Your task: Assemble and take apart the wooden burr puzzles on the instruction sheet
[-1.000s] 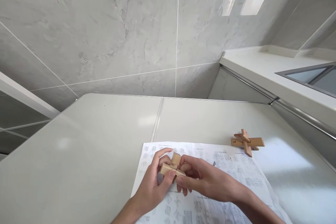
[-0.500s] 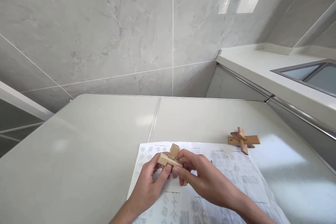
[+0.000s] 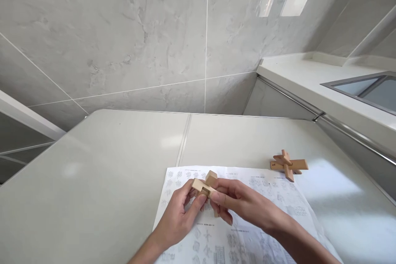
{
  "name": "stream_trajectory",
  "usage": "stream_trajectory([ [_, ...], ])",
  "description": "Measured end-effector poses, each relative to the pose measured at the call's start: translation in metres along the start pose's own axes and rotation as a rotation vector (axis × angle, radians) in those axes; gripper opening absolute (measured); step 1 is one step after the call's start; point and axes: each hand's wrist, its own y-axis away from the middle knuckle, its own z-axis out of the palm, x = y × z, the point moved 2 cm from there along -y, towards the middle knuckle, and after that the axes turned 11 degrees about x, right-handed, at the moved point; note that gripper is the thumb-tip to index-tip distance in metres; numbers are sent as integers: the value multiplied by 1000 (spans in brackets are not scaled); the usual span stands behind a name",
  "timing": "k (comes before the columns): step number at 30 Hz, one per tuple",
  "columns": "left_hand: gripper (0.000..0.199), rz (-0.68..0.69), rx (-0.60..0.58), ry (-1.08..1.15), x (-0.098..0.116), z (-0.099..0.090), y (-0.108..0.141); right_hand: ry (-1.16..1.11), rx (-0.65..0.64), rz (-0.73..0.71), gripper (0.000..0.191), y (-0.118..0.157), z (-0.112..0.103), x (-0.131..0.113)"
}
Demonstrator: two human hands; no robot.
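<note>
Pale notched wooden puzzle pieces [image 3: 201, 186], fitted partly together, are held above the printed sheet between both hands. My left hand [image 3: 185, 210] grips them from the left, its thumb pressed under the notch of the front bar. My right hand [image 3: 239, 200] pinches them from the right, thumb on the bar's right end. A square block end stands up at the back, and another piece's end pokes out below the right fingers. How the pieces interlock inside is hidden by the fingers.
The instruction sheet [image 3: 182, 247], printed with small puzzle drawings, lies on the white table [image 3: 93, 198]. A browner assembled wooden puzzle [image 3: 288, 166], marked 2, rests past its upper right edge. A white counter [image 3: 303, 76] with a sink stands at right; a grey tiled wall [image 3: 123, 41] is behind.
The pieces have turned slightly in my hands, so the front bar's notch shows more openly. My right fingers have shifted, with the lower ones extending further down. The view has moved slightly.
</note>
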Motion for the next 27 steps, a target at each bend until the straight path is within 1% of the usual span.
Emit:
stream_trajectory([
  [3,40,3,12,-31,-1,0,-1,-101,-53,35,47,0,-5,2],
  [6,39,-6,6,-38,-1,1,-1,-194,-100,76,45,0,-9,6],
  [11,34,20,-11,-28,-1,-1,-5,-404,-171,245,39,1,-9,14],
  [13,29,0,49,-74,-4,-5,-8,-382,-214,260,40,3,-8,10],
  [15,27,-19,174,-165,-7,-12,-11,-274,-226,206,42,6,-8,0],
  [17,28,-12,271,-289,-9,-18,-11,-143,-189,133,43,10,-12,-12],
  [19,34,20,282,-422,-12,-20,-11,-31,-109,66,45,13,-18,-24],
  [21,39,76,228,-549,-14,-18,-9,51,-25,31,46,15,-25,-32],
  [23,38,152,159,-656,-16,-13,-8,102,37,26,46,18,-29,-36],
  [27,35,284,63,-790,-16,-6,-9,136,86,28,47,22,-32,-40],
])
